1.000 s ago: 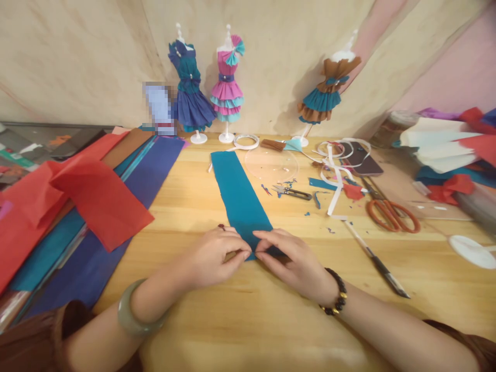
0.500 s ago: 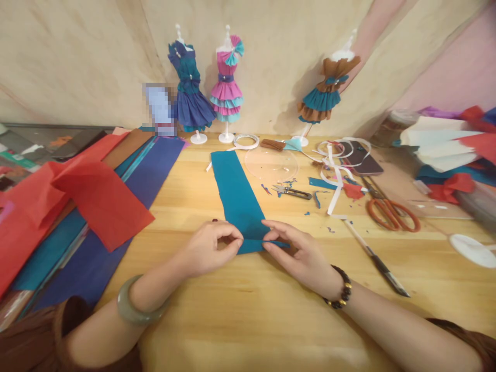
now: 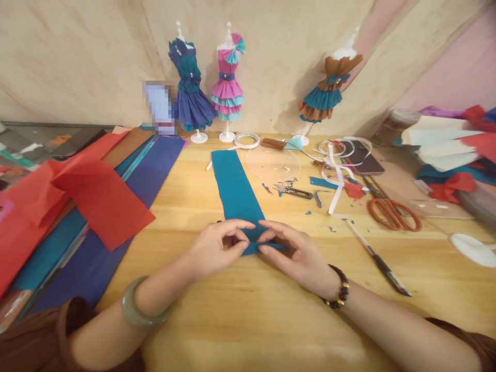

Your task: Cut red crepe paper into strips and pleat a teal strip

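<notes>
A long teal paper strip (image 3: 237, 188) lies on the wooden table (image 3: 240, 315), running away from me. My left hand (image 3: 215, 248) and my right hand (image 3: 292, 248) both pinch its near end, where a narrow fold is turned up. Their fingertips almost meet over the fold. A grey-green bangle circles my left wrist and a dark bead bracelet my right wrist.
Red (image 3: 98, 199), blue and brown paper sheets lie at the left. Three small mannequins in paper dresses (image 3: 227, 85) stand at the wall. Small snips (image 3: 293, 192), orange scissors (image 3: 391, 212), a craft knife (image 3: 377, 261), a tape roll (image 3: 246, 140) and white strips lie to the right.
My hands moved slightly away from me along the strip and drew together, turning the near end into a fold. The visible length of the strip has shortened.
</notes>
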